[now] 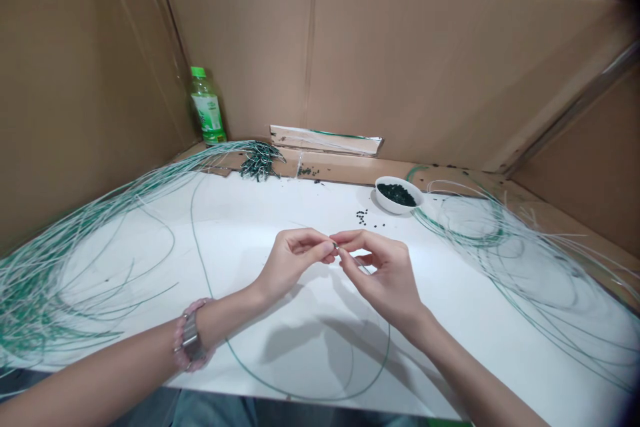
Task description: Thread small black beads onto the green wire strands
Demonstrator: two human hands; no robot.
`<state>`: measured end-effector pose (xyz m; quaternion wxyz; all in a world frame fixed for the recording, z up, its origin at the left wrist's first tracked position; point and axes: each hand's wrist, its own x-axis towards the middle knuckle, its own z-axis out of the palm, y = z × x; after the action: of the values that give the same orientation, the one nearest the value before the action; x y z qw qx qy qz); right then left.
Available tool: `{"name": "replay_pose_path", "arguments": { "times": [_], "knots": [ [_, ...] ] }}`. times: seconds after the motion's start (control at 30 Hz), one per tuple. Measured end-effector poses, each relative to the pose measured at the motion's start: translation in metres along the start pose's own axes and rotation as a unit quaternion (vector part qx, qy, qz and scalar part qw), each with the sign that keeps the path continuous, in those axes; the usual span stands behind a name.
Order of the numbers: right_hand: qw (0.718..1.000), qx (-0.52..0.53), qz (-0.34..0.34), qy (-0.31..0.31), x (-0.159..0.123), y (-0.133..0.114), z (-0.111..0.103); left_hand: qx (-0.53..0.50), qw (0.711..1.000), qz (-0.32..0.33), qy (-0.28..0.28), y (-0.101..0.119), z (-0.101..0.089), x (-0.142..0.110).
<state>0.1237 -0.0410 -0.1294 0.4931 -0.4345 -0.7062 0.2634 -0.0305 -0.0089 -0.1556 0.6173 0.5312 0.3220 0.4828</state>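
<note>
My left hand (295, 257) and my right hand (384, 270) meet fingertip to fingertip above the white tabletop. A tiny dark bead (335, 245) shows between the thumb and forefinger of my left hand. My right hand pinches a thin green cord (310, 398) close beside the bead; the cord loops down toward the front edge and back up on the left. Whether the cord passes through the bead is too small to tell. Loose black beads (361, 217) lie beyond my hands, near a white bowl (397, 209) filled with dark beads (397, 194).
A large bundle of green and white cords (100, 227) spreads along the left, its gathered dark ends (260, 160) at the back. More coiled cords (493, 240) lie on the right. A green-capped bottle (207, 110) stands in the back left corner. Cardboard walls (400, 60) enclose the table.
</note>
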Motion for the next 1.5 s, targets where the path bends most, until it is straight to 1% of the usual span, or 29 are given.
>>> {"name": "replay_pose_path", "arguments": {
  "times": [0.3,0.57,0.8,1.0,1.07,1.13,1.23,1.37,1.5],
  "knots": [
    [1.000,0.011,0.012,-0.001,-0.001,0.002,-0.002,0.020,1.000,0.007,0.002,0.002,0.001,0.002],
    [1.000,0.005,0.013,-0.009,0.000,0.001,-0.002,0.032,0.999,-0.001,0.004,0.003,0.001,0.002],
    [1.000,-0.018,0.003,-0.015,0.000,0.004,-0.002,0.046,0.999,0.005,-0.009,0.004,0.001,0.002],
    [0.998,-0.058,-0.007,0.005,0.000,0.006,-0.002,0.043,0.999,0.003,-0.014,0.005,0.002,0.001],
    [0.998,-0.063,0.001,0.002,0.000,0.006,-0.001,0.048,0.999,0.005,-0.021,0.004,0.002,0.001],
    [0.999,-0.038,0.030,-0.001,-0.001,0.006,0.001,0.051,0.998,0.009,-0.028,0.003,0.002,0.001],
    [0.995,0.049,0.086,-0.004,0.000,0.007,0.004,0.035,0.999,0.016,-0.025,0.001,0.001,0.001],
    [0.978,0.156,0.139,-0.004,0.002,0.007,0.007,0.035,0.999,0.030,0.007,0.000,0.002,0.000],
    [0.965,0.207,0.161,0.016,0.003,0.008,0.010,0.052,0.997,0.033,0.036,0.000,0.004,-0.001]
  ]
}}
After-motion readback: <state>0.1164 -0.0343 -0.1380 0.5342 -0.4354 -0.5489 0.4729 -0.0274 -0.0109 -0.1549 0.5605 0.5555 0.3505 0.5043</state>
